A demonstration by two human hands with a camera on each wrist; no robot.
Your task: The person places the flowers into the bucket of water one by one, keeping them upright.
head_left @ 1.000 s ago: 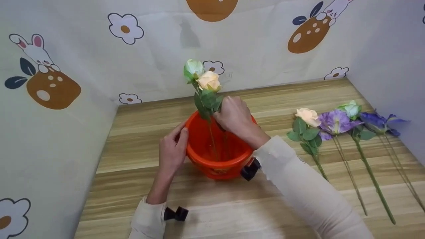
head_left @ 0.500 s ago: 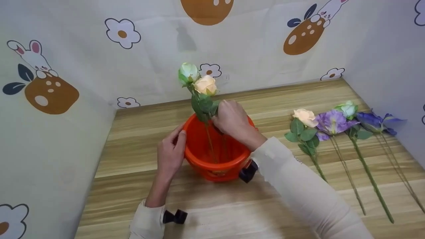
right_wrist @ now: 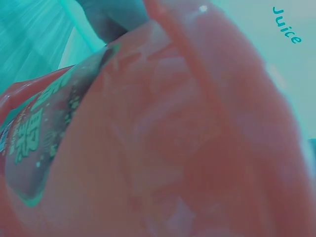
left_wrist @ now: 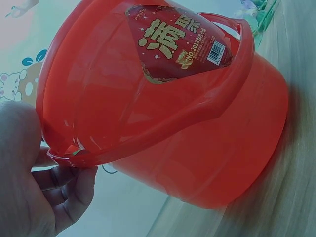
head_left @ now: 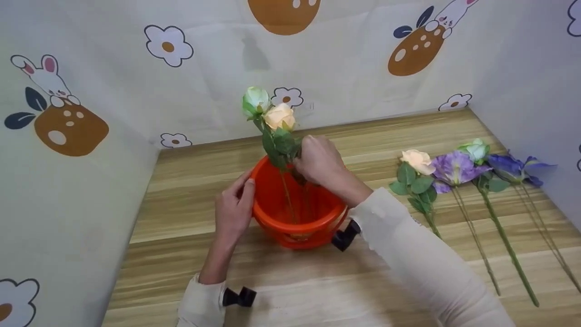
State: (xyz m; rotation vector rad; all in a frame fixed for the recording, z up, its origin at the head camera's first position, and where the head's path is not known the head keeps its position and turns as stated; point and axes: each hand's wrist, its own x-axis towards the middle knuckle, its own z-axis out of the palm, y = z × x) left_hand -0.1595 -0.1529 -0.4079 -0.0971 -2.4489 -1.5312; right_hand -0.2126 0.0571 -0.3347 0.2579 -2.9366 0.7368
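Observation:
My left hand (head_left: 232, 209) holds the rim of a red plastic bucket (head_left: 297, 229) at its left side. In the left wrist view its fingers (left_wrist: 74, 197) curl at the rim, beside the bucket's handle (left_wrist: 217, 108). My right hand (head_left: 322, 161) is curled above the bucket's opening, at the leaves of artificial roses, and appears to grip a flower stem. Its fingertips are hidden. A pale green rose (head_left: 256, 101) and a peach rose (head_left: 280, 117) stand above the rim, with thin stems reaching inside. The right wrist view is mostly blurred bucket wall (right_wrist: 163, 138).
To the right on the wooden table (head_left: 181, 195) lie a peach rose (head_left: 417, 162), a light purple flower (head_left: 458, 168), a pale green rose (head_left: 476, 151) and a dark violet flower (head_left: 510, 168). Patterned wall sheets (head_left: 213, 91) stand behind and at the sides.
The camera view has shifted slightly. Over the last half second my right wrist has turned a little to the right, and the upright roses have tilted slightly left. My left hand stays on the rim.

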